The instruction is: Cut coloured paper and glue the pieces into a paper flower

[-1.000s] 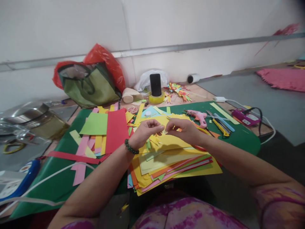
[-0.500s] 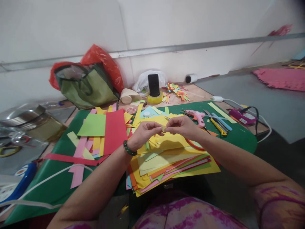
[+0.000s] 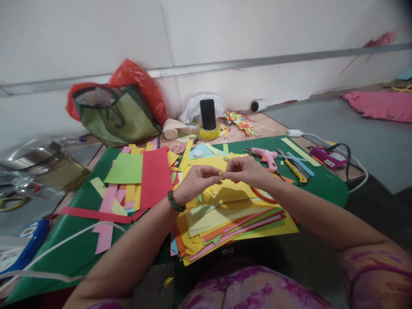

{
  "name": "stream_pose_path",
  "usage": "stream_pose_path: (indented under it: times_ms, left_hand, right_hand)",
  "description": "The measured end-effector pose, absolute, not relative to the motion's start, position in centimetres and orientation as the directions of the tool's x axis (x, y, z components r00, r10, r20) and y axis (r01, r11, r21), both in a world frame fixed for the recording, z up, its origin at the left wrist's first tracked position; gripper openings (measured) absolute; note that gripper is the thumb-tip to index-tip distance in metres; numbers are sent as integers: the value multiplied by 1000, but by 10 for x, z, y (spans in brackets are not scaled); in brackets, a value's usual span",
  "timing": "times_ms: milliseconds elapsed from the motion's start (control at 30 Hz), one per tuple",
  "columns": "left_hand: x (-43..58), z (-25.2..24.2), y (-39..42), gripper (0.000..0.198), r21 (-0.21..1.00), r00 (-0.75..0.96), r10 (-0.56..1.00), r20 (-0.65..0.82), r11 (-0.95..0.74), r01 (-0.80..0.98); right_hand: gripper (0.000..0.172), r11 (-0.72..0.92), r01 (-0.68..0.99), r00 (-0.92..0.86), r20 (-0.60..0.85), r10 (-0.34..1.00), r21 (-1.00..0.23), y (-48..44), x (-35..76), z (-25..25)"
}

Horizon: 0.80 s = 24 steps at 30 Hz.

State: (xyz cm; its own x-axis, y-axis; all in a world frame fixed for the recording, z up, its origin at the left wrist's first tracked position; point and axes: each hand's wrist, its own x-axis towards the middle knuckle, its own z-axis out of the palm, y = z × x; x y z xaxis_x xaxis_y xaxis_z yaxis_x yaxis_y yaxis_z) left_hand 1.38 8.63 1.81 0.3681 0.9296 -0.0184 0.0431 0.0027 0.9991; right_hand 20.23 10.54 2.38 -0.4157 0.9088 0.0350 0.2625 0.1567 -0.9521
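Observation:
My left hand (image 3: 198, 180) and my right hand (image 3: 244, 169) meet over the middle of the table, fingertips pinched together on a small yellow paper piece (image 3: 221, 174). Both hands hover just above a thick stack of coloured paper sheets (image 3: 231, 221), yellow on top. A green bead bracelet (image 3: 175, 201) sits on my left wrist. A red sheet (image 3: 155, 176) and a light green sheet (image 3: 125, 168) lie to the left on the green mat (image 3: 71, 249).
A pink glue gun (image 3: 265, 156), scissors and a yellow cutter (image 3: 294, 168) lie right of my hands. A phone (image 3: 207, 114) stands in a yellow tape roll at the back. A green bag (image 3: 116, 113) leans on the wall. White cables cross the left and right edges.
My hands have closed together and lifted slightly, fingertips now meeting on the small yellow piece. The view has shifted a little; nothing else on the table moved.

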Motion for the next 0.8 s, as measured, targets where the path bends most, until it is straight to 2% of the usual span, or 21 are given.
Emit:
stream_pose_path:
  times_ms: [367,500,600,667,700,767,800]
  left_hand:
    - [15,19,86,27,1000,371,928,-7,17,-25]
    - [19,17,84,23,999,389,921,33,-21,-34]
    - [17,22,84,18,997,370,928,51,-67,30]
    - [9,34,83,17,986,347,935,75,-122,116]
    - [3,41,82,16,972,331,939,96,-161,173]
    - [-12,57,78,17,911,306,937,167,-265,316]
    - [-21,63,76,16,859,289,934,212,-319,401]
  right_hand:
    - [28,211,182,-390,126,912,-960,100,199,24]
    - [26,190,105,-372,139,918,-976,98,194,18]
    - [27,222,108,-383,166,909,-969,95,194,17]
    - [29,330,217,-378,232,896,-919,93,203,22]
    - [30,393,332,-357,271,894,-857,92,212,25]
    - [30,422,644,-270,326,906,-638,91,237,33]
    - [33,328,802,-176,328,928,-500,91,252,37]
